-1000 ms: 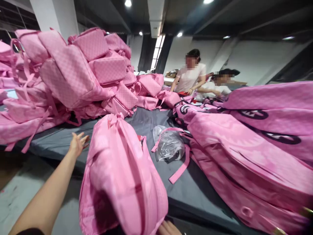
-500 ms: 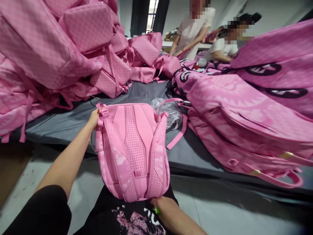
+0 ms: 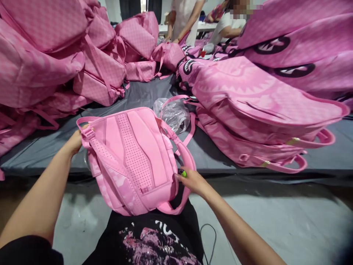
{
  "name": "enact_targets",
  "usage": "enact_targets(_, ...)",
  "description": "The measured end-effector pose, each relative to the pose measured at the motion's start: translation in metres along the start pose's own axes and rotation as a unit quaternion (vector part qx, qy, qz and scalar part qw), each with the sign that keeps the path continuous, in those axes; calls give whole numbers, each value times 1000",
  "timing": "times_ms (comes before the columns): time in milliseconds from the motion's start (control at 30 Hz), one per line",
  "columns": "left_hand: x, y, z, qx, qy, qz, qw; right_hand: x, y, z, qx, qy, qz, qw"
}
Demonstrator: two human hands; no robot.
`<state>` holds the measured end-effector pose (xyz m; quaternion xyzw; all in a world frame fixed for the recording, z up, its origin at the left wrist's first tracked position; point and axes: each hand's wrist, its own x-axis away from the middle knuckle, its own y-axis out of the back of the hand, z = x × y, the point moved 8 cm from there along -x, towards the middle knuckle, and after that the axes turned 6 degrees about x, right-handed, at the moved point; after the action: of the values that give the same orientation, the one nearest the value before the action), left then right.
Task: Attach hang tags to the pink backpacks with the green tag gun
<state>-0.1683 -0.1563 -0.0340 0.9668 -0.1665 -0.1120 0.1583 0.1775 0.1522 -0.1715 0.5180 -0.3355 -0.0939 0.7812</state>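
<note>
our left grip (image 3: 74,142) is closed on the upper left corner of a pink backpack (image 3: 135,156), fingers partly hidden; our right grip (image 3: 191,180) curls around a small green-and-black object (image 3: 184,173) at its right edge. it tilts over the worktop's (image 3: 41,156) near edge, strap side facing us, near crumpled clear plastic (image 3: 176,115).
</note>
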Motion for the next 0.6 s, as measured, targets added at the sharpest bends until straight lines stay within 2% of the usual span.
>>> enact_targets(67, 2, 14, -14, -141, -8, -49, 989, -5, -10, -6, -68, 20, 29, 997)
enact_targets(133, 11, 26, -43, -270, -32, -150, 950, -5, -16, -3, -54, 1, 12, 998)
enact_targets(167, 20, 25, -63, -312, -63, -199, 927, -4, -19, 2, -30, -11, 0, 999)
enact_targets(200, 30, 14, -84, -334, -123, -227, 907, -2, -21, 8, -5, -18, -11, 1000)
enact_targets(233, 42, -8, -106, -355, -204, -229, 883, 0, -23, 15, 17, -20, -19, 999)
enact_targets(267, 56, -39, -125, -373, -299, -212, 853, 2, -24, 21, 32, -19, -24, 999)
enact_targets(300, 72, -81, -139, -379, -411, -146, 816, 3, -25, 25, 41, -17, -24, 999)
enact_targets(333, 81, -123, -143, -381, -461, -67, 799, 4, -25, 28, 47, -16, -23, 998)
enact_targets(367, 85, -166, -141, -389, -484, 17, 783, 5, -25, 28, 50, -17, -20, 998)
enact_targets(400, 90, -212, -131, -415, -495, 146, 749, 5, -25, 27, 52, -18, -17, 998)
enact_targets(433, 88, -247, -119, -444, -475, 219, 727, 5, -25, 26, 53, -18, -14, 998)
enact_targets(500, 81, -295, -98, -486, -434, 318, 689, 6, -25, 22, 51, -17, -14, 998)
enact_targets(533, 76, -308, -91, -498, -420, 340, 678, 7, -26, 20, 48, -15, -17, 999)
enact_targets(600, 71, -321, -83, -501, -417, 374, 660, 7, -29, 17, 39, -13, -24, 999)
